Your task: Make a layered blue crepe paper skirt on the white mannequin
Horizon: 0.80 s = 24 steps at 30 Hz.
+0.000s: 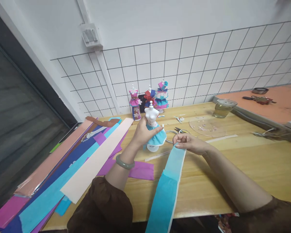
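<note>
A small white mannequin [151, 115] wearing a light-blue skirt [157, 137] stands upright on the wooden table, on a round white base. My left hand [145, 131] is wrapped round its waist from the left, the thumb lying across the skirt. To the right, my right hand [186, 142] pinches the top end of a long blue strip [163, 191], pale at the top and deeper turquoise below. The strip hangs down past the table's front edge, out of the frame at the bottom.
Coloured strips [97, 161] lie spread on the left. Three dressed mannequins [162, 97] stand at the back by the wall grid. Scissors [180, 130], a ring, a clear plate of beads [206, 128] and a lidded cup [223, 108] are towards the right; an orange surface [281, 105] lies beyond.
</note>
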### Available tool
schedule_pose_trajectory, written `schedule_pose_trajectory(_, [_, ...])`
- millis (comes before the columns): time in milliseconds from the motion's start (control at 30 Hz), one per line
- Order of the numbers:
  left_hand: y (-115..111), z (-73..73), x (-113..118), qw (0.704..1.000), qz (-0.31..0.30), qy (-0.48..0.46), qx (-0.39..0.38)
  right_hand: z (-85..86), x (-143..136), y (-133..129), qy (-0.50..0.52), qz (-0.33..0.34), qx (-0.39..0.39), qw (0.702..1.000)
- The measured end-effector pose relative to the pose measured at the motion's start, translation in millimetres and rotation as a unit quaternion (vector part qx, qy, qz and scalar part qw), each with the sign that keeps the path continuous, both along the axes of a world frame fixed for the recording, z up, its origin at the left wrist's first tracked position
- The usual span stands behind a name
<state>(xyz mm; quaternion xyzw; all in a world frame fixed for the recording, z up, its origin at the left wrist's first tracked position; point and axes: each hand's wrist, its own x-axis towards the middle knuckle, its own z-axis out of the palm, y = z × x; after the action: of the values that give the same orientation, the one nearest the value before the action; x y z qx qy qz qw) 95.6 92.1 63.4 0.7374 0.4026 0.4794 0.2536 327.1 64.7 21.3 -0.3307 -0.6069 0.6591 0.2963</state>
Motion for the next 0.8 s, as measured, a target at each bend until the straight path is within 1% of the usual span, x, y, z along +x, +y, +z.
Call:
schedule_pose_trajectory(167, [-0.2,0.3,2.0,0.995,0.069,0.036,0.054,-0.3,-1.7,-0.3,0.007,0.007,0.011,1.0])
schedule_pose_trajectory(267, [-0.5,3.4,-1.8,0.995,0.072,0.048,0.04,0.6,-2.8,-0.5,0.007,0.013,0.017,1.0])
schedule_pose_trajectory(333, [-1.1,6.4,-5.1,0.998,0.053,0.042,0.013,0.9,-3.2,-0.6,0.007,0.014,0.019,1.0])
schedule_pose_trajectory(433, [-0.8,11.0,-10.6,1.0,0.008,0.025,-0.012,0.9,-3.2,-0.7,0.011,0.014,0.019,1.0])
schedule_pose_trajectory(567, [3.4,13.3,-16.5,0.998,-0.04,-0.024,-0.041,0.8,-1.5,-1.5,0.029,0.015,0.008,0.999])
schedule_pose_trajectory(667, [5.8,12.7,-19.0,0.989,-0.089,-0.071,-0.094,1.4,0.6,-2.6,0.052,0.0,-0.006,0.999])
schedule_pose_trajectory(800, [5.1,12.9,-21.0,0.968,-0.155,-0.121,-0.154,4.1,2.3,-3.6,0.081,-0.046,-0.013,0.996])
